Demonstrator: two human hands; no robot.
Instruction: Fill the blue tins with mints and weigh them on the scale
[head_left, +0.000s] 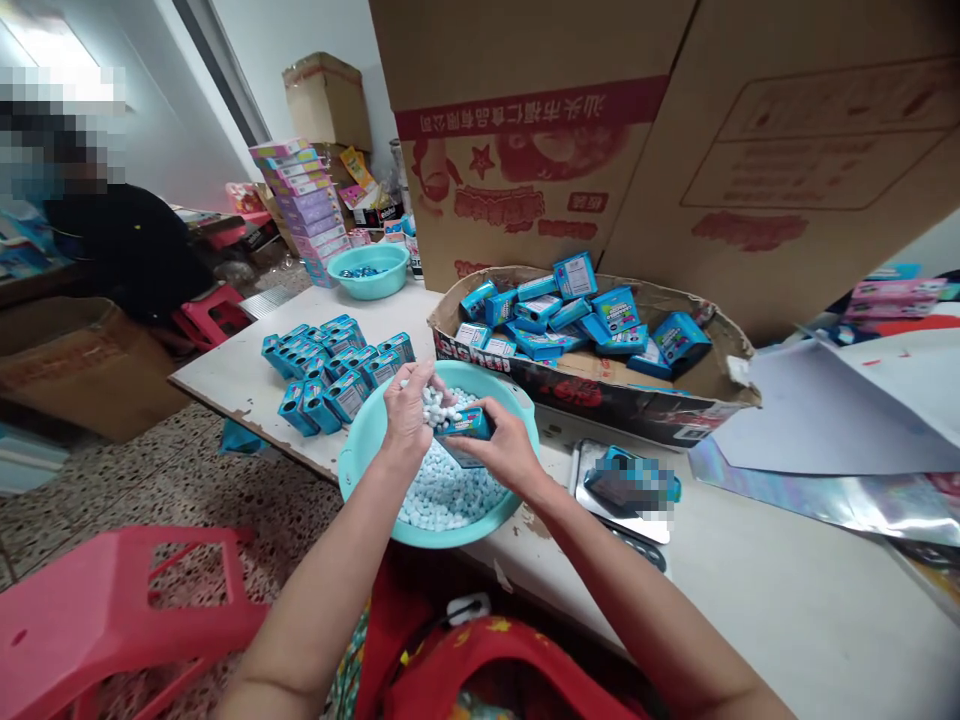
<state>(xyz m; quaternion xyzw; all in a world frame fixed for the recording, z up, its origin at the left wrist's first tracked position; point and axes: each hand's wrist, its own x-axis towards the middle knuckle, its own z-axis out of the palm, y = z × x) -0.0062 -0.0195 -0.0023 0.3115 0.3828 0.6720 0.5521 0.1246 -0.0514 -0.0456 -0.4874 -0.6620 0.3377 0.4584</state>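
1. From my end of the feed, the right hand (pixel 510 447) is closed around one small blue box (pixel 468 424) near the centre of the frame, held over the turquoise basin (pixel 360 478).
2. My left hand (pixel 407 418) is curled narrow, with white pellets (pixel 439 410) gathered in the fingers just beside the top of that box. I cannot make out whether any are already inside.
3. I judge this one box to be partway through its handling: the pellets sit at its top end, outside it at least in part.
4. Left of centre, a cluster of blue boxes (pixel 346 393) stands in close rows on the bench (pixel 757 575). They look like the finished share, but I cannot see what they contain.
5. In the upper right of centre, the long carton (pixel 517 371) holds many loose boxes (pixel 575 276) lying at various angles. I take these as the share left, though that is only my reading.
6. Plenty of loose pellets (pixel 450 497) lie in the basin, so supply looks ample.
7. Right of centre, a blurred item rests on a flat silver plate (pixel 649 523); I can't tell its part.
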